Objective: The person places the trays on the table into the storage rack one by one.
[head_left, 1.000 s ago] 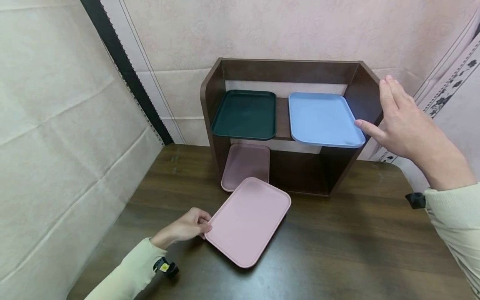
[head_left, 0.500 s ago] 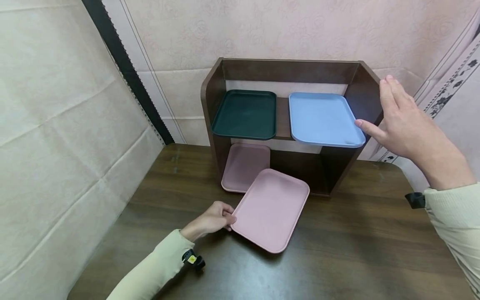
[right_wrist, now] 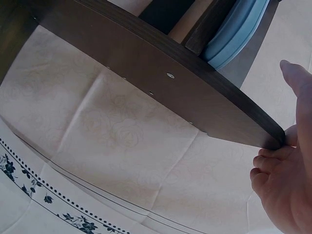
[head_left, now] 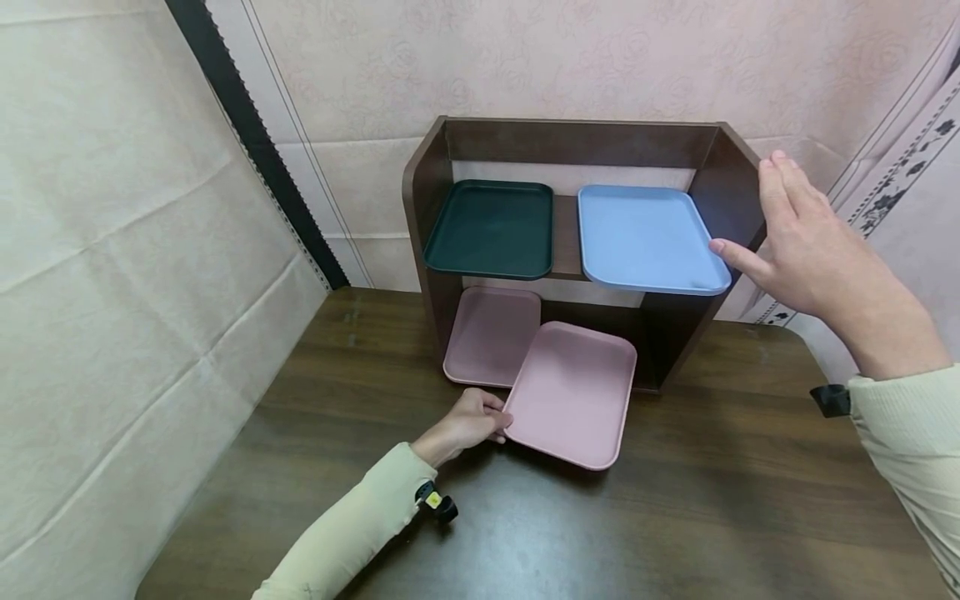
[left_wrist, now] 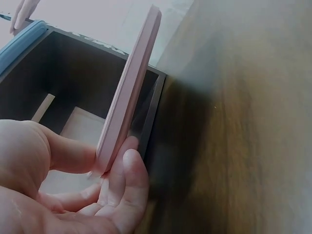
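My left hand (head_left: 468,425) pinches the near-left corner of a light pink tray (head_left: 573,392), thumb on one face and fingers on the other. The tray is held above the table in front of the shelf's lower level, and its far edge overlaps the opening. Behind it on the left of that level lies another pink tray (head_left: 491,333), partly covered. At the right side of the dark brown shelf (head_left: 581,137), my right hand (head_left: 817,242) rests with straight fingers against the side panel. Its thumb points toward the blue tray (head_left: 652,237) on the upper level.
A dark green tray (head_left: 491,229) lies on the upper level at the left. The brown wooden table (head_left: 315,442) extends in front of the shelf. Pale patterned cloth (head_left: 592,58) hangs behind, and another cloth (head_left: 135,250) stands at the left.
The left hand has carried the pink tray right and away from me, toward the lower opening's right half. My right hand and the shelf have stayed in place.
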`<action>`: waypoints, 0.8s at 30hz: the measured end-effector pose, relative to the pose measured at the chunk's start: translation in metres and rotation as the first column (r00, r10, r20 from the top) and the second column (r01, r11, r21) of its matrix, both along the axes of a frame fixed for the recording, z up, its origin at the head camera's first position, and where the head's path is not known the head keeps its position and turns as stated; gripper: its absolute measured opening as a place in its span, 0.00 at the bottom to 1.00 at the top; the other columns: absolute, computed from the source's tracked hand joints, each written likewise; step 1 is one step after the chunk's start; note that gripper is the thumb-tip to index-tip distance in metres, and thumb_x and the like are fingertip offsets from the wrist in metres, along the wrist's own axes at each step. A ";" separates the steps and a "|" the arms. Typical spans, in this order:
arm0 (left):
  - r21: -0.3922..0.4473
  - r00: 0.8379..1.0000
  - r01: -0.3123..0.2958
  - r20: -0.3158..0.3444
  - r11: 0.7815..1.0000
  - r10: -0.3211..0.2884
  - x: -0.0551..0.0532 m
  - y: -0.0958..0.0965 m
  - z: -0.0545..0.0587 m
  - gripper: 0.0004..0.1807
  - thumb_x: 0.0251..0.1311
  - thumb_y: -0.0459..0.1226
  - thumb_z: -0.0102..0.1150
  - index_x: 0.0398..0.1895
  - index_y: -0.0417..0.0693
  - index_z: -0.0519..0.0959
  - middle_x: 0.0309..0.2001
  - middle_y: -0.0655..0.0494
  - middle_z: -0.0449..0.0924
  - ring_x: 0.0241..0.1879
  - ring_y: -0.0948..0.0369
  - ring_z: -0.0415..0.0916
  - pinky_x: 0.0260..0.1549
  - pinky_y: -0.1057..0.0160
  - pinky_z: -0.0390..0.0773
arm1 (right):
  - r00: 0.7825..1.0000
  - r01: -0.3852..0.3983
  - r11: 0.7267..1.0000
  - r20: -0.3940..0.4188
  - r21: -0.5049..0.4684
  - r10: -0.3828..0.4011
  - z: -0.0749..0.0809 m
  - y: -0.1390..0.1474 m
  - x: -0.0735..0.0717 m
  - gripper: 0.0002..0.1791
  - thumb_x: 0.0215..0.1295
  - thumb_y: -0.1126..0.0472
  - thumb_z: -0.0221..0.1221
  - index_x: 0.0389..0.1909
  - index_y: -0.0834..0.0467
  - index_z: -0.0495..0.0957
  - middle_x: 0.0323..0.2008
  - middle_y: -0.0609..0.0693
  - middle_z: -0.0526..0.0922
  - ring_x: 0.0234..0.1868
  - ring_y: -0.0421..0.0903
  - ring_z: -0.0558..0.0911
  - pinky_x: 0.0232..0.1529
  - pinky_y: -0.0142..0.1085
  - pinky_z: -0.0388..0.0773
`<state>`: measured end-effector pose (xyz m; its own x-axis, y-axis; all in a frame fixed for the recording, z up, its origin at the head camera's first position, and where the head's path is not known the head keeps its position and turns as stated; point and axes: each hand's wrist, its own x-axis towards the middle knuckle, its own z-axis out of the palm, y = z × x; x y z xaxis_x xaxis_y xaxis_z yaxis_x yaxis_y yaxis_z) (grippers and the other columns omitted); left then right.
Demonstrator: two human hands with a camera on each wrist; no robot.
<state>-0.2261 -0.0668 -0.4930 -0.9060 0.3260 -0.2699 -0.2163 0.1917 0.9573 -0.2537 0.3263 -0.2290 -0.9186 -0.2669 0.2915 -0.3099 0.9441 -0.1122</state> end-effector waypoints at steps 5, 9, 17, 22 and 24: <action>-0.019 0.999 -0.043 0.005 0.999 0.043 -0.007 0.016 0.000 0.12 0.69 0.25 0.59 0.50 0.21 0.78 0.32 0.51 0.83 0.26 0.66 0.80 0.31 0.69 0.87 | 1.000 0.000 1.000 -0.002 0.004 0.000 0.000 0.000 0.000 0.57 0.79 0.39 0.52 0.83 0.68 0.27 0.85 0.67 0.26 0.86 0.66 0.34 0.85 0.61 0.33; -0.023 0.997 -0.080 0.017 0.997 0.080 -0.012 0.029 0.000 0.16 0.69 0.26 0.60 0.56 0.21 0.77 0.36 0.46 0.85 0.27 0.65 0.81 0.32 0.69 0.88 | 1.000 0.003 1.000 -0.001 0.005 -0.003 0.000 0.000 0.000 0.57 0.79 0.39 0.52 0.83 0.68 0.27 0.85 0.67 0.26 0.86 0.66 0.34 0.85 0.61 0.33; 0.006 0.990 -0.135 0.033 0.991 0.134 -0.024 0.049 0.002 0.23 0.70 0.27 0.60 0.64 0.19 0.72 0.45 0.38 0.86 0.29 0.64 0.80 0.34 0.69 0.88 | 1.000 -0.001 1.000 0.002 0.003 0.001 0.000 -0.001 0.001 0.57 0.80 0.38 0.51 0.83 0.68 0.27 0.85 0.66 0.26 0.86 0.67 0.34 0.84 0.62 0.34; 0.023 0.987 -0.161 0.025 0.987 0.161 -0.032 0.061 0.003 0.22 0.69 0.26 0.60 0.62 0.19 0.73 0.40 0.41 0.85 0.27 0.65 0.80 0.31 0.71 0.87 | 1.000 -0.006 1.000 -0.006 0.004 0.006 0.000 -0.001 0.001 0.57 0.80 0.39 0.51 0.83 0.68 0.27 0.84 0.67 0.26 0.86 0.67 0.34 0.84 0.62 0.34; 0.031 0.985 -0.174 0.021 0.984 0.173 -0.035 0.065 0.005 0.21 0.68 0.25 0.60 0.61 0.19 0.74 0.38 0.43 0.84 0.26 0.65 0.79 0.29 0.71 0.87 | 1.000 -0.010 1.000 -0.012 0.004 0.010 0.000 -0.001 0.000 0.56 0.80 0.39 0.51 0.83 0.68 0.28 0.84 0.68 0.27 0.86 0.67 0.34 0.84 0.62 0.34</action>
